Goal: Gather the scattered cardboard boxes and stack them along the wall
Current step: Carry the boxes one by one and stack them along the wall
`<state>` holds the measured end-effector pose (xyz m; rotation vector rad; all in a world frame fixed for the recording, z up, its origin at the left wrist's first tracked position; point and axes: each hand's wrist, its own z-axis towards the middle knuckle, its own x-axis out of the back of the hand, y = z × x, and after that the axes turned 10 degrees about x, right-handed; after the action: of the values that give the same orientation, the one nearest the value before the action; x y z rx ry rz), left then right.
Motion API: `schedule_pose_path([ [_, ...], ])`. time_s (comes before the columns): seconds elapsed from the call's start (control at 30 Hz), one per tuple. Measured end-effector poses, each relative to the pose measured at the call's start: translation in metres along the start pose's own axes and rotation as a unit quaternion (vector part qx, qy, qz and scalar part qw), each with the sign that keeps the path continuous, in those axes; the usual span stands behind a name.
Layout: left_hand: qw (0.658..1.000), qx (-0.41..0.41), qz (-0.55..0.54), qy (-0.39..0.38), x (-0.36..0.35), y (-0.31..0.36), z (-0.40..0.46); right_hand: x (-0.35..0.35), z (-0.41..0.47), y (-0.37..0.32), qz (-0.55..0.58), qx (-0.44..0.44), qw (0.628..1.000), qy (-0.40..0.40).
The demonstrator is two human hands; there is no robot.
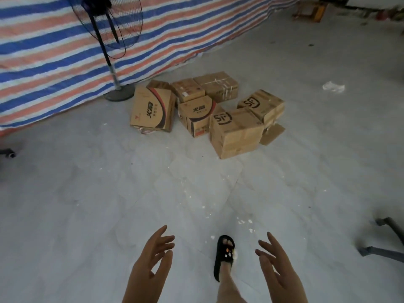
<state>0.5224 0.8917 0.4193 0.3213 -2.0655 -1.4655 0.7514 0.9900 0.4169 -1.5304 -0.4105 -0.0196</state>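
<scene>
A loose cluster of cardboard boxes (207, 110) is seen on the grey floor (87, 204), just beside the striped tarp (54, 51) and a standing fan (109, 40). Well short of them, the left hand (150, 261) and right hand (277, 267) are held out, fingers spread, nothing gripped. One sandaled foot (225, 254) is planted between them.

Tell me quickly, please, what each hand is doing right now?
Left hand: open, holding nothing.
Right hand: open, holding nothing.
</scene>
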Motion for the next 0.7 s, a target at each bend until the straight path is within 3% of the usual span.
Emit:
schedule_pose_path([
  [0.23,0.998,-0.001,-0.035,0.058,-0.058,0.077,0.162,0.016,0.219,-0.020,-0.035,0.038,0.998,-0.021],
  [0.33,0.996,0.017,-0.035,0.085,-0.070,0.096,0.215,0.008,0.297,-0.022,-0.027,0.038,0.996,-0.080],
  [0.57,0.986,0.072,-0.047,0.143,-0.069,0.111,0.326,-0.052,0.430,-0.017,-0.026,0.019,0.984,-0.173],
  [0.7,0.984,0.074,-0.033,0.159,-0.057,0.122,0.422,-0.098,0.520,-0.016,-0.022,0.019,0.986,-0.162],
])
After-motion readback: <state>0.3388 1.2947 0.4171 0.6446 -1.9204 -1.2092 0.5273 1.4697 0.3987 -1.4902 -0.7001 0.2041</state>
